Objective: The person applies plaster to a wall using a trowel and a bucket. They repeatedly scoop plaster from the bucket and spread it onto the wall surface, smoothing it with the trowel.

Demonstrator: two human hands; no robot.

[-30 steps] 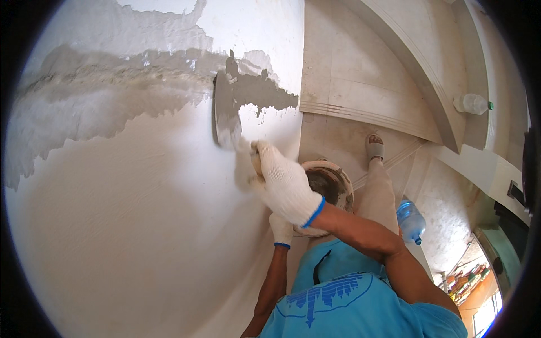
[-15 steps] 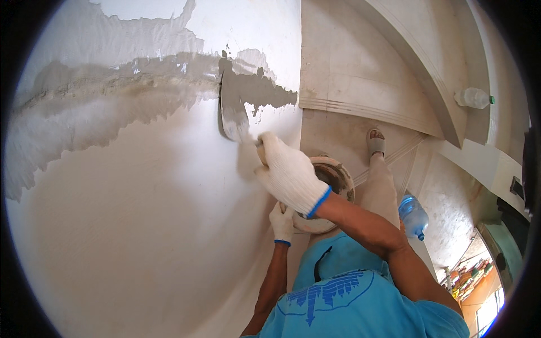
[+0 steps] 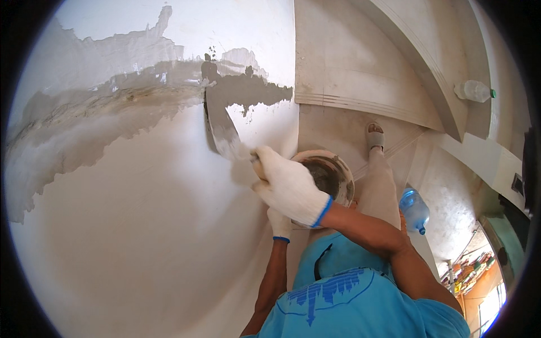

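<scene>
My right hand, in a white knit glove with blue cuff, grips the handle of a metal trowel. The blade lies on the white wall at the lower edge of a fresh dark-grey plaster patch, beside a long band of paler grey plaster. Behind and below it is my gloved left hand, at the left of a round bucket of grey mix; its fingers are mostly hidden by my right hand.
Right of the wall are a pale floor with my sandalled foot, curved ledges, a small clear bottle and a large blue bottle. A doorway with piled objects shows at lower right.
The view has shifted, with the wall patches now farther left. My right hand and the trowel have moved slightly down relative to the dark patch; my left hand has become more hidden.
</scene>
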